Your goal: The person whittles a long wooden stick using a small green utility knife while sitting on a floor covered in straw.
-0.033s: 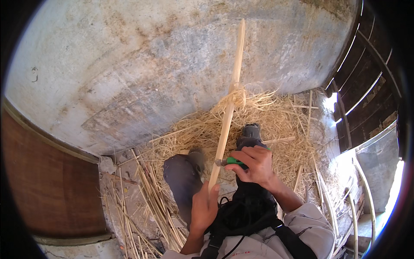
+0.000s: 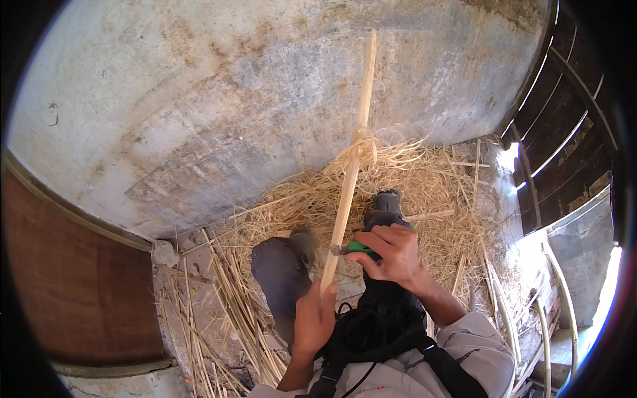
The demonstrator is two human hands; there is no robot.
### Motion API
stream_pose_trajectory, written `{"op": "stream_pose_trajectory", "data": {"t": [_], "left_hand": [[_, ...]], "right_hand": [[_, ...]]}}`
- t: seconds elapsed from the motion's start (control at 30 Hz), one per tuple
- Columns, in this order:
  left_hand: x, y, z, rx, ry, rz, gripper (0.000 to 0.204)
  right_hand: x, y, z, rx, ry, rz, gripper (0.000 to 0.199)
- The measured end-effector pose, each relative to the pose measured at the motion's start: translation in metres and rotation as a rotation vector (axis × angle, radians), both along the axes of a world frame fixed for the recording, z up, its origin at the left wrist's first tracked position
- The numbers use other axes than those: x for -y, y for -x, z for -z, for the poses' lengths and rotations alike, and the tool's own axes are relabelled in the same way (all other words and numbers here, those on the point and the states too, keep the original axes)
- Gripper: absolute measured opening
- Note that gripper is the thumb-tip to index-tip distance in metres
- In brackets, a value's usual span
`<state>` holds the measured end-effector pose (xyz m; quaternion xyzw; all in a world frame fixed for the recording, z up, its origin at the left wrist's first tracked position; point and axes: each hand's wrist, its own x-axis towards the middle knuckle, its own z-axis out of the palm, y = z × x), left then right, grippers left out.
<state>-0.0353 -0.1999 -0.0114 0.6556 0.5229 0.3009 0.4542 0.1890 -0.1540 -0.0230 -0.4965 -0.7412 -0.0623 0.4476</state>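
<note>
A long pale bamboo strip (image 2: 348, 189) slants up and away from my lap, its far tip standing out against the wall. My left hand (image 2: 314, 320) is closed around the strip's near end. In my right hand (image 2: 390, 253) is a green-handled knife (image 2: 361, 247); its grey metal end touches the strip a short way above my left hand. Most of the handle is hidden under my fingers. Thin curled shavings (image 2: 378, 154) bunch around the strip at about its middle.
Loose shavings (image 2: 431, 179) cover the floor around my feet. A bundle of thin split strips (image 2: 235, 298) lies at the left. Ahead rises a stained pale wall (image 2: 265, 86), with a brown panel (image 2: 79, 278) at the left and dark slatted boards (image 2: 564, 132) at the right.
</note>
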Motion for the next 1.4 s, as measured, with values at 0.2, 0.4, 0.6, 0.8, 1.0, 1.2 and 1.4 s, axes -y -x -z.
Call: {"op": "stream_pose_trajectory", "data": {"t": [0.2, 0.4, 0.6, 0.8, 1.0, 1.2, 1.4], "left_hand": [[0.001, 0.003, 0.004, 0.017, -0.032, -0.01, 0.029], [0.002, 0.005, 0.002, 0.027, -0.012, -0.014, 0.026], [0.004, 0.006, 0.001, 0.008, -0.002, -0.033, 0.026], [0.007, 0.007, -0.001, -0.025, 0.026, -0.026, 0.026], [0.024, 0.013, 0.013, -0.02, 0.089, 0.01, 0.027], [0.029, 0.013, 0.016, -0.013, 0.143, 0.02, 0.029], [0.025, 0.016, 0.017, 0.103, 0.153, 0.032, 0.026]], "right_hand": [[-0.002, 0.003, -0.002, -0.002, -0.002, 0.009, 0.033], [-0.004, 0.004, -0.005, -0.004, -0.016, 0.004, 0.033], [-0.005, 0.003, -0.005, -0.003, 0.003, 0.025, 0.033], [-0.012, -0.001, -0.009, -0.103, -0.001, 0.03, 0.029], [-0.031, -0.03, -0.006, -0.195, 0.08, 0.211, 0.026], [-0.043, -0.04, 0.01, -0.184, -0.046, 0.24, 0.025], [-0.04, -0.038, 0.013, -0.426, 0.204, 0.116, 0.031]]}}
